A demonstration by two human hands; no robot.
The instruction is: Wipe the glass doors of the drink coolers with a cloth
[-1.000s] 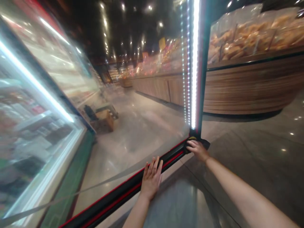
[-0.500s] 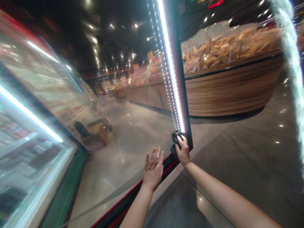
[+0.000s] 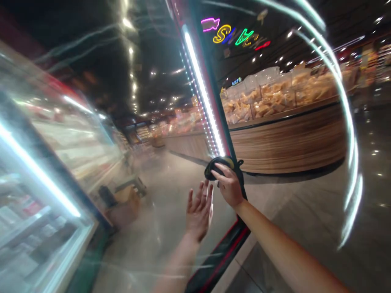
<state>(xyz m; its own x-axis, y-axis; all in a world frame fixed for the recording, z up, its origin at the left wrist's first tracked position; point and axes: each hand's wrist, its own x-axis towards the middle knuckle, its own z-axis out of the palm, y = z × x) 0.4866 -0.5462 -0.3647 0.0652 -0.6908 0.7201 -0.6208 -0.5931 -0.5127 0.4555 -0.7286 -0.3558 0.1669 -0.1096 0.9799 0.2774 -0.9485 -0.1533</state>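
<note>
My right hand (image 3: 230, 185) is closed on a dark folded cloth (image 3: 210, 167) with a small loop at its side. It presses the cloth against the lit edge of a glass door, just below the bright light strip (image 3: 203, 89). Left of it, my left hand (image 3: 200, 213) is open, fingers stretched upward in front of the glass. Whether its palm touches the pane I cannot tell. The door's black and red bottom rail (image 3: 220, 252) runs below both hands.
A lit refrigerated case (image 3: 33, 171) stands at the left, blurred. Beyond the glass are a cardboard box (image 3: 125, 199) on the floor and a long wood-panelled counter (image 3: 284, 144) piled with wrapped goods. Coloured neon signs (image 3: 222, 33) hang above.
My right hand has moved the cloth up the door edge, away from the bottom corner. My left hand is higher above the bottom rail, still spread. The view has tilted upward.
</note>
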